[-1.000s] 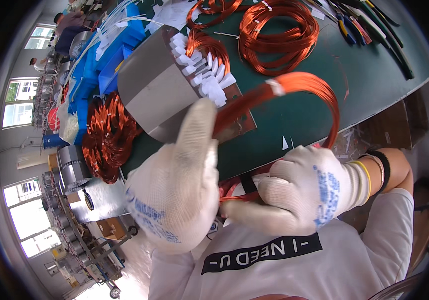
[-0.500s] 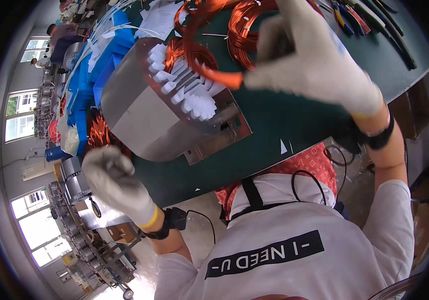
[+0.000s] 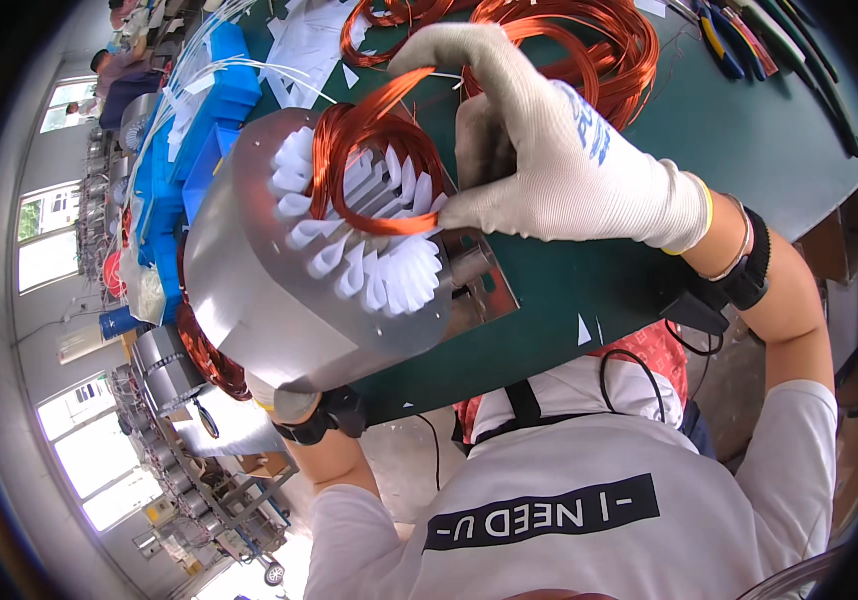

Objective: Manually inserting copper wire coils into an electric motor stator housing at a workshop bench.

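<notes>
Right hand (image 3: 554,165), fingers (image 3: 449,44) spread, holds a coil (image 3: 389,227); tilting it could snag liners (image 3: 325,256). Left hand's (image 3: 295,404) grip: cannot tell.

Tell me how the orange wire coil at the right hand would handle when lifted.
The wire coil would probably be springy rather than floppy: its thin bundled strands keep a rounded loop. It may slide easily, as the strands look glossy. Its packed, seemingly metallic strands suggest some weight.

Factory-type workshop. Green desk (image 3: 569,290) w/ copper wire coils (image 3: 639,75), pliers (image 3: 725,45) & a slotted metal cylinder (image 3: 239,270); rows of metal parts (image 3: 184,490) nr. the windows (image 3: 89,455).
</notes>
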A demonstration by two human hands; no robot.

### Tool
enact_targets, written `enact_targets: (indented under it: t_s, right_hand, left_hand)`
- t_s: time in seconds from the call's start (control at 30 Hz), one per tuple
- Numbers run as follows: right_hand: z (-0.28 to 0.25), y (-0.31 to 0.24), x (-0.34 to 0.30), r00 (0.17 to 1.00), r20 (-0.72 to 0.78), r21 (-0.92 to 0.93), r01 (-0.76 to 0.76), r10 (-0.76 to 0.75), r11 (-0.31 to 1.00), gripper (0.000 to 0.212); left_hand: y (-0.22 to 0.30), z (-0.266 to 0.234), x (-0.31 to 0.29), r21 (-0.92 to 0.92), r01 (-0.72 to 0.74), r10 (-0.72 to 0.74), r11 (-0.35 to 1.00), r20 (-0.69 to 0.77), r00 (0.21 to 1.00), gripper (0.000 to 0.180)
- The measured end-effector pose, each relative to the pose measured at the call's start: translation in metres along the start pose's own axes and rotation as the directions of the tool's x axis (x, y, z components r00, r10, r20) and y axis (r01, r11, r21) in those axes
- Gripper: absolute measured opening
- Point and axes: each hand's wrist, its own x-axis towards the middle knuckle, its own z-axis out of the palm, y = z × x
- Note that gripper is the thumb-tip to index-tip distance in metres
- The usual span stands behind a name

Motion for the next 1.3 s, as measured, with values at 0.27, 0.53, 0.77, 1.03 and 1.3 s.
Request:
enact_targets:
  t_s: [0.27, 0.53, 0.77, 1.03, 1.3]
  right_hand:
    - [0.012, 0.008, 0.000, 0.988, -0.063, -0.087, 0.136, -0.142, 0.987, 0.084]
    - [0.021, -0.011, -0.003, 0.984, 0.171, -0.292, 0.100, -0.051, 0.951, 0.066]
    - [-0.001, -0.041, -0.021, 0.907, 0.139, -0.607, 0.396, -0.398, 0.689, 0.057]
    - [0.003, -0.038, -0.013, 0.664, 0.013, -0.613, 0.596, -0.748, 0.518, 0.034]
    - [0.039, -0.008, 0.005, 0.870, 0.004, -0.702, 0.353, -0.493, 0.619, 0.034]
  left_hand:
    - [-0.007, 0.008, 0.003, 0.238, 0.097, -0.051, 0.966, -0.193, 0.980, 0.101]
    - [0.005, 0.014, 0.020, 0.483, 0.188, -0.024, 0.855, -0.326, 0.945, 0.105]
    - [0.037, 0.045, -0.019, 0.647, 0.284, 0.040, 0.707, -0.438, 0.898, 0.109]
    - [0.032, 0.048, -0.007, 0.839, 0.308, 0.373, 0.449, -0.489, 0.789, 0.061]
    - [0.020, 0.036, 0.004, 0.983, 0.069, 0.696, -0.169, 0.069, 0.715, 0.033]
